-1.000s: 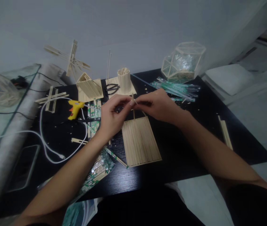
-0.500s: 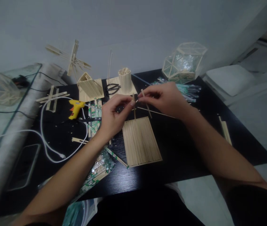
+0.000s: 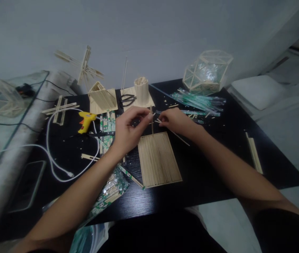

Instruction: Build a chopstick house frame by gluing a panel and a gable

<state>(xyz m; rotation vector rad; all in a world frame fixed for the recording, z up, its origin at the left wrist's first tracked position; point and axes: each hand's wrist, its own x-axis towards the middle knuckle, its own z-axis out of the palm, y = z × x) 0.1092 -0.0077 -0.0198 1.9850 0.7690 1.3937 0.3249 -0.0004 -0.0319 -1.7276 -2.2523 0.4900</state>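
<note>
- Hands meet over the middle of the black table, just behind the far edge of a flat stick panel.
- Thumb and forefinger of the left hand pinch the top of an upright stick. Its foot stands at the panel's far edge, and the other fingers curl in.
- Low at the tabletop, the right hand has its fingertips drawn together on one end of a slanting stick. The stick runs out past the panel's far right corner, and the exact grip is hard to make out.
- The panel lies flat, its near edge close to the table's near edge. Bare tabletop lies to its right, under the right forearm.
- Left of the panel the room is crowded with wrapped sticks, a yellow glue gun and a looping white cable. A bag of wrapped sticks reaches to the table's near edge.
- Behind the hands stand scissors, a stick cup and a small stick house.
- Green wrappers lie right of these, with a faceted stick frame at the far right corner.
- Loose sticks lie near the right edge, well apart from the forearm, with open tabletop between.
</note>
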